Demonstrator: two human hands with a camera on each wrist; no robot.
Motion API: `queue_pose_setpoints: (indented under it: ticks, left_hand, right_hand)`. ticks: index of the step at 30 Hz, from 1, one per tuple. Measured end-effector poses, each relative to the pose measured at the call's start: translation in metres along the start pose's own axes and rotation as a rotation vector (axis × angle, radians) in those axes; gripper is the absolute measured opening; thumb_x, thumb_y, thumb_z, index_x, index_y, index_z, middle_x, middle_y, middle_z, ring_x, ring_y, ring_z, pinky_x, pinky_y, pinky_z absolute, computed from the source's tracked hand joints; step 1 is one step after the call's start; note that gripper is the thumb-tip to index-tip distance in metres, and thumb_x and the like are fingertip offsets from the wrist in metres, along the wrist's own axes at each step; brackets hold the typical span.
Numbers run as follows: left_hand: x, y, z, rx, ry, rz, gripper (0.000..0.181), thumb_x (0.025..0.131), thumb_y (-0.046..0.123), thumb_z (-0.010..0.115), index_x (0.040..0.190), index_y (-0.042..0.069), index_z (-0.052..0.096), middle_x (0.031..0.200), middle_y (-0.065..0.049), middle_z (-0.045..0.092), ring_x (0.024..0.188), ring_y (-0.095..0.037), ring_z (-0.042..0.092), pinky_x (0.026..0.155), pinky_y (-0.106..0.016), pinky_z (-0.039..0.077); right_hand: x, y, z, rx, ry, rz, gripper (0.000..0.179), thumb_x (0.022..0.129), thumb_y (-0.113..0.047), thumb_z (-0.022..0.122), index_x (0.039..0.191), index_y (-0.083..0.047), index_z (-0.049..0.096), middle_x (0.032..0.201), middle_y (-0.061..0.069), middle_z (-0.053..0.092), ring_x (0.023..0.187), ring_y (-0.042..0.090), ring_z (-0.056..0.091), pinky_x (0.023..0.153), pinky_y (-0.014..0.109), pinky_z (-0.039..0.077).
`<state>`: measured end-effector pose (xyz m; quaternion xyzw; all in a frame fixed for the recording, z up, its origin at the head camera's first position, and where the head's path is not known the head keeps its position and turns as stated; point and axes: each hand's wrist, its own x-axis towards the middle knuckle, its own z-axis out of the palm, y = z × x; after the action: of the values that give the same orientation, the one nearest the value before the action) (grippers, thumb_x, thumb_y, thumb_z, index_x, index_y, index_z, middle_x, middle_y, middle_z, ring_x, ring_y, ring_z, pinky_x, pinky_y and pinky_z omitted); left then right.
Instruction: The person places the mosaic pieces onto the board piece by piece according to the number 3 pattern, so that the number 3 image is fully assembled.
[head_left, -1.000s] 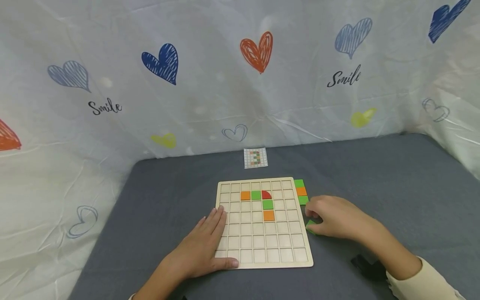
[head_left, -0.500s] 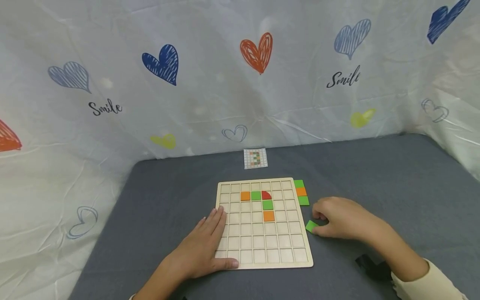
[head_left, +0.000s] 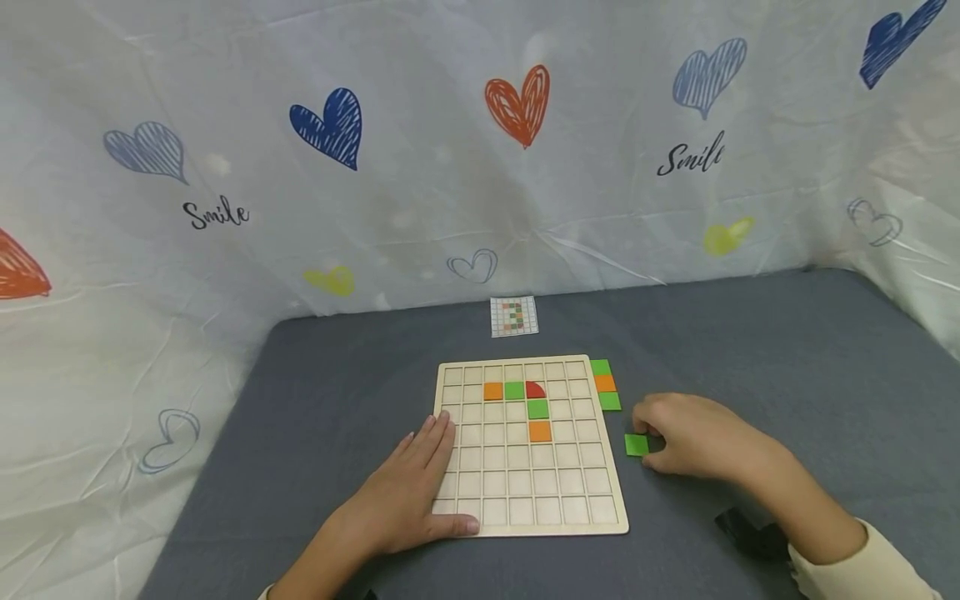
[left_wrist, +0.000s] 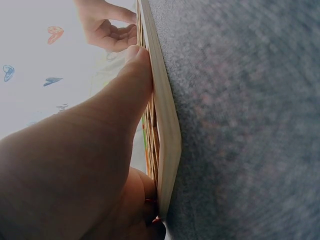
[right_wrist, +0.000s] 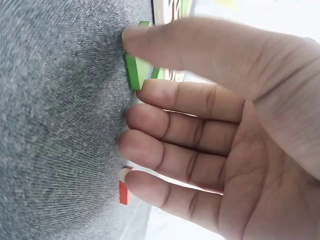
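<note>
My left hand (head_left: 411, 492) lies spread on the left edge of a wooden grid board (head_left: 517, 483), thumb along the front rim. In the left wrist view, the thumb (left_wrist: 135, 75) presses the board's side. Just right of the board, my right hand (head_left: 697, 437) pinches a green square tile (head_left: 636, 445) by its edges on the table. The right wrist view shows this green tile (right_wrist: 137, 70) between thumb and index finger, the other fingers loosely bent. Set in the grid are orange (head_left: 540, 431) and green (head_left: 538, 409) squares and a red quarter-circle (head_left: 535, 390).
A small printed pattern card (head_left: 514, 317) lies behind the board. Green and orange tiles (head_left: 604, 383) line up against the board's right edge. Near the little finger, a red piece (right_wrist: 123, 192) shows in the right wrist view. A dark object (head_left: 750, 537) is beside the right wrist.
My right hand has drawn the green tile to the right, away from the board, and turned it from slanted to square. The left hand has stayed in place.
</note>
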<state>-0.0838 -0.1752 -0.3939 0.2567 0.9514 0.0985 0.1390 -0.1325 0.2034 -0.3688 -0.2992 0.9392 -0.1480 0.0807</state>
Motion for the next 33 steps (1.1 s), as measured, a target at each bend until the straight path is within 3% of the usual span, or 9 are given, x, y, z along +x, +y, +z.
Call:
queue_pose_setpoints:
  ticks: [17,33]
  left_hand:
    - [-0.0005,0.0001,0.0003,-0.006,0.018,0.010,0.119,0.082,0.084,0.049,0.159,-0.001,0.016,0.166,-0.015,0.008,0.152,-0.028,0.006,0.117,-0.054,0.020]
    - [0.0002,0.0010,-0.0022,-0.010,-0.009,-0.003,0.120,0.082,0.085,0.048,0.159,0.000,0.015,0.167,-0.015,0.007,0.152,-0.028,0.004,0.117,-0.054,0.019]
  right_hand:
    - [0.0012,0.0046,-0.0003,-0.018,-0.018,-0.022,0.031,0.077,-0.014,0.088,0.079,-0.019,0.057,0.074,-0.009,0.046,0.064,0.007,0.039,0.057,0.028,0.034]
    - [0.0012,0.0039,-0.0027,-0.016,0.058,-0.089,0.024,0.078,-0.013,0.085,0.085,-0.020,0.064,0.078,-0.013,0.049,0.068,0.003,0.042,0.058,0.026,0.037]
